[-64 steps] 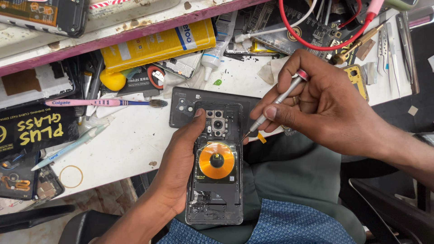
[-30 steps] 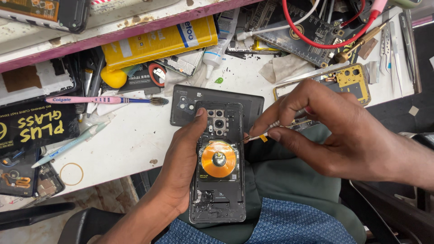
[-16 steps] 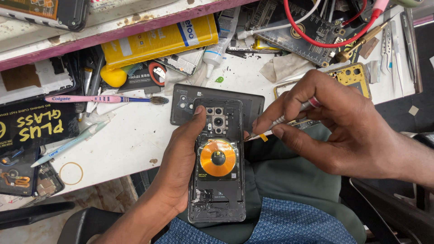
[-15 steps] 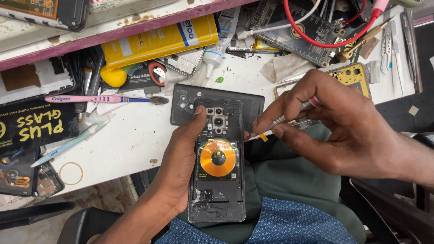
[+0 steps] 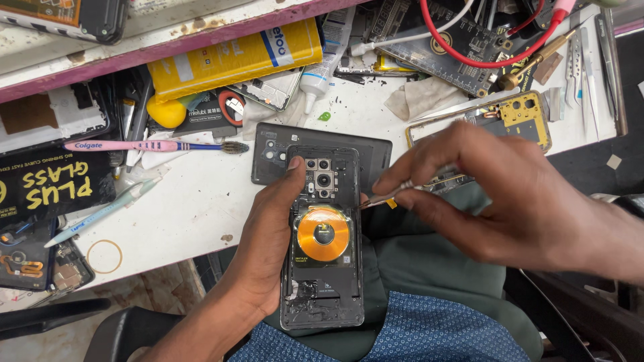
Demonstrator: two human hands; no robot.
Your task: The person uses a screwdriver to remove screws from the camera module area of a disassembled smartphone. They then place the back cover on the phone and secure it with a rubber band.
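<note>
Presently the left hand [image 5: 268, 248] clasps the opened phone [image 5: 323, 238] by its edges over the lap; right hand [image 5: 496, 194] pinches a thin metal tool [image 5: 386, 196], tip at the phone's right edge; exposed copper coil [image 5: 323, 234] looks fragile; hold the frame only.

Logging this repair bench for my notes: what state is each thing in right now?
Phone: back cover off, coil and cameras exposed, gripped by left hand.
Tweezers: pinched in right hand, tip at phone's edge.
Back cover: detached, lying on bench.
Yellow-backed phone frame: stripped, lying flat.
Toothbrush: lying flat.
</note>
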